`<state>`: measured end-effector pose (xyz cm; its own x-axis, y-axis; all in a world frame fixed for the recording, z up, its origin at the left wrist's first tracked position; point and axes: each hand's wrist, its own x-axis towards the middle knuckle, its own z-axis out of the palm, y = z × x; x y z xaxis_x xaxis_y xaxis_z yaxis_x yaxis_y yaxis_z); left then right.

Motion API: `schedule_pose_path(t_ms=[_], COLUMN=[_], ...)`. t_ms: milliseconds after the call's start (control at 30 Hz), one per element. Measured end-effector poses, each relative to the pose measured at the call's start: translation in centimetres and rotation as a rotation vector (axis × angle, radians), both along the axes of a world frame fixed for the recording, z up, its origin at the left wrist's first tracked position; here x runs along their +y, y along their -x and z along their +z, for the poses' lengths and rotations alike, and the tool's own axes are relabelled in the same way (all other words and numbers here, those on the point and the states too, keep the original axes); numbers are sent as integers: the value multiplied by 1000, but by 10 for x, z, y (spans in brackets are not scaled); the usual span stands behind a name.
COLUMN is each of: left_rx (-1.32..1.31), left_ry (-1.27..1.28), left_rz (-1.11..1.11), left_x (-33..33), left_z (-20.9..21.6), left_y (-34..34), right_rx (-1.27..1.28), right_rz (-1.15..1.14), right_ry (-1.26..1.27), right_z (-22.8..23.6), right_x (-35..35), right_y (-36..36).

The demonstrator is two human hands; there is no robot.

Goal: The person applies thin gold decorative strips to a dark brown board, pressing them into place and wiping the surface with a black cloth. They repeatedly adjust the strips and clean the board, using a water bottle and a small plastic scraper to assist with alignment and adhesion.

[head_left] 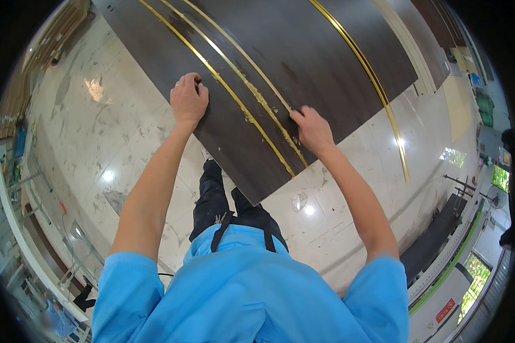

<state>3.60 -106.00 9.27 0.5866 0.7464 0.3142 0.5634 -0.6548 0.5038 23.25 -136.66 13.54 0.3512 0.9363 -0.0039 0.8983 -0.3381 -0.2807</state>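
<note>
Curling its fingers (190, 77) at the left edge of the board (320, 74), the left hand (189, 102) is hiding any grip; the right hand (313, 129) is pinching a strip (243, 51).

This is a workshop with lots of boards. A big dark board (332, 86) has long gold strips (373, 77) on it, and one sticks out past its near right edge. Yellow goo (256, 94) is smeared in lines that run to its near edge. More boards (420, 34) are past its right edge, and a brown pile of boards (46, 46) is far off to the left. The pale, shiny floor (126, 154) has scuffs all over. A big machine (435, 311) with a green stripe is at the right, with a fan (496, 196) behind it.
</note>
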Motion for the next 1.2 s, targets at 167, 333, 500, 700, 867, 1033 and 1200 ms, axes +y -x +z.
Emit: schedule_pose_path(t_ms=[167,333,500,700,867,1033,1200], left_rx=[22,35,48,30,3,-13,-14], left_ry=[22,3,19,15,15,25,42], left_rz=[-16,-1,6,-10,-23,-5,-6], left_x=[0,0,-2,0,-2,0,-1], left_z=[0,1,1,3,0,5,13], left_y=[0,0,-1,0,2,-1,0], right_rx=[-4,32,-17,-25,42,17,-24], right_rz=[-33,-64,-81,-59,-137,-63,20], right_ry=[78,127,29,-75,219,70,-38], right_z=[10,14,7,-2,16,10,3], right_x=[-98,-118,-63,-54,-114,-73,22], right_y=[22,24,19,17,29,21,0])
